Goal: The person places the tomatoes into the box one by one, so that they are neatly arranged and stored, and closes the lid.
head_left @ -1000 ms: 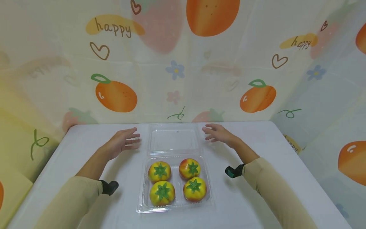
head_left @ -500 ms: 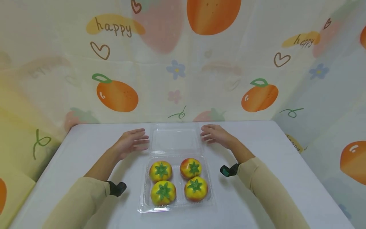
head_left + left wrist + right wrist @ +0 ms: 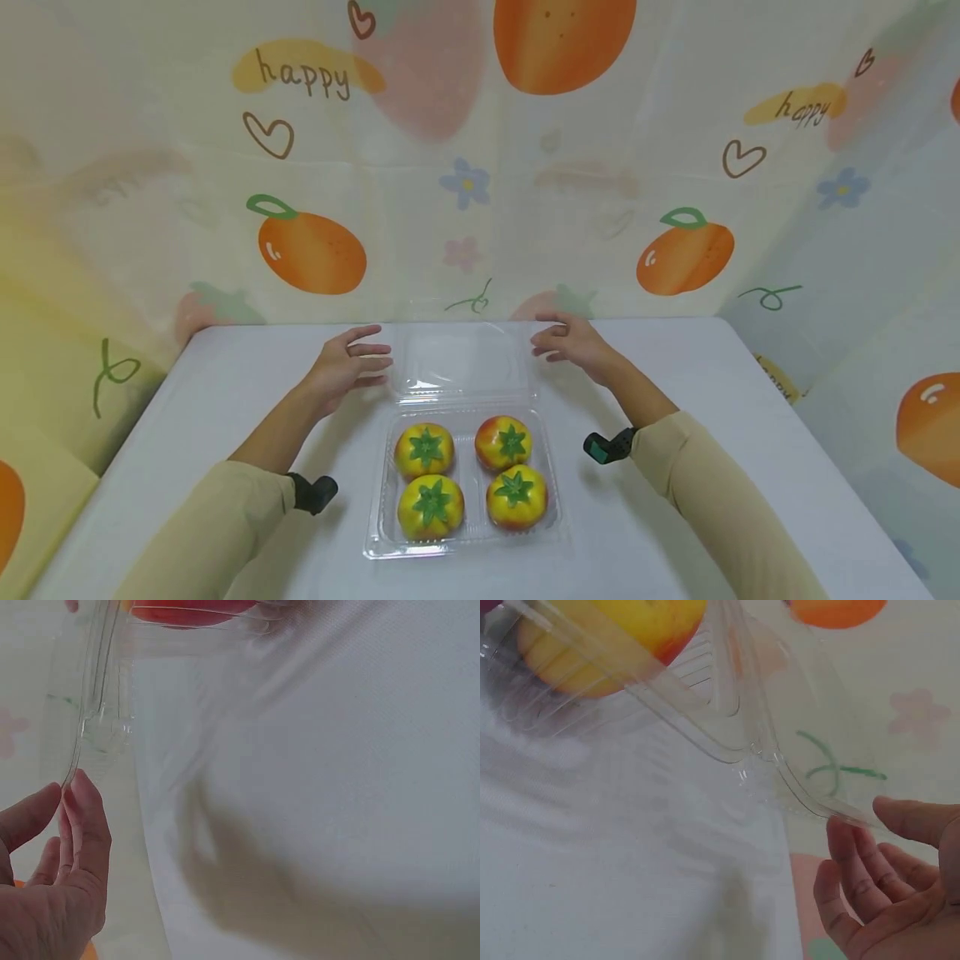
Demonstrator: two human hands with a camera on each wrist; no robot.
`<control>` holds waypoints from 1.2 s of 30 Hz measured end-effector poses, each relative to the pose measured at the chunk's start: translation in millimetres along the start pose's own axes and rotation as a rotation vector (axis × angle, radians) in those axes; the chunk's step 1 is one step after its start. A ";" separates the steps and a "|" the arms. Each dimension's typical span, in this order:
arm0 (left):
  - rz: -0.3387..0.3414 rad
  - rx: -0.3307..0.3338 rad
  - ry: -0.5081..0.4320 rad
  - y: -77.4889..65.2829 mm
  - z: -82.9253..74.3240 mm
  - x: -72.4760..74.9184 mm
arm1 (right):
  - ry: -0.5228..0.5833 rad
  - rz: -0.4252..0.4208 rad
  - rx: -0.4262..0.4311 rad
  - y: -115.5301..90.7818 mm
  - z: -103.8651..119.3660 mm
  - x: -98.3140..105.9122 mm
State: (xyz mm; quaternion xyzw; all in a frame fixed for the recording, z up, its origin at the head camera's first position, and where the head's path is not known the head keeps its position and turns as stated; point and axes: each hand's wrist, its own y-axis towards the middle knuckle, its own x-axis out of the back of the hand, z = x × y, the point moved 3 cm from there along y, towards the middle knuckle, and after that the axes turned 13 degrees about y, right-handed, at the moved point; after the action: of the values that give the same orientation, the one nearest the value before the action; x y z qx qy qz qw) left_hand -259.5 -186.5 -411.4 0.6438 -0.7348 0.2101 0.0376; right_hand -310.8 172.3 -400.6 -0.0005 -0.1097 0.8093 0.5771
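Note:
A clear plastic clamshell box (image 3: 375, 521) lies on the white table with its lid (image 3: 461, 358) turned back on the far side, tilted up a little. Several yellow-red persimmons (image 3: 432, 507) with green leafy tops sit in the tray, two on each side of a middle ridge. My left hand (image 3: 341, 371) pinches the lid's left edge between thumb and fingertips, as the left wrist view shows. On the opposite edge, my right hand (image 3: 577, 346) holds the lid between thumb and index finger, its other fingers loosely bent in the right wrist view.
A pale fabric backdrop (image 3: 555, 242) with printed fruit stands right behind the table's far edge, and more printed fabric (image 3: 862, 333) hangs along the right. White tabletop (image 3: 720, 417) extends on both sides of the box. A black wrist camera (image 3: 611, 447) juts from the right sleeve.
Both hands have come in to the lid's side edges, the left moving right. The lid, flat before, now has its far edge raised. The persimmons stay in the tray.

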 end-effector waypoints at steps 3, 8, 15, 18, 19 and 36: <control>-0.008 -0.018 0.019 0.7 -2.7 -0.3 | -0.026 -0.013 0.034 -0.9 3.0 0.6; 0.006 -0.048 0.030 1.5 -4.4 0.3 | -0.053 -0.006 0.087 -2.2 8.6 1.6; 0.030 -0.100 0.022 -2.3 -4.7 4.6 | -0.045 0.036 0.158 -6.0 18.2 0.5; 0.034 -0.133 0.015 -3.9 -5.8 6.3 | -0.055 0.048 0.174 -9.1 21.8 0.9; 0.035 -0.142 0.013 -4.3 -6.3 6.6 | -0.062 0.053 0.180 -10.2 22.9 1.1; 0.065 -0.301 0.007 -19.3 -12.0 11.3 | -0.124 0.149 0.461 -37.8 37.3 -0.4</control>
State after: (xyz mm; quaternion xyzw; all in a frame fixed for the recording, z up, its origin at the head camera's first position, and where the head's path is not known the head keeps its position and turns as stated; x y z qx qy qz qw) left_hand -245.4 -194.3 -391.9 0.6061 -0.7782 0.1010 0.1297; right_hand -280.2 177.0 -357.5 0.1730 0.0429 0.8516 0.4929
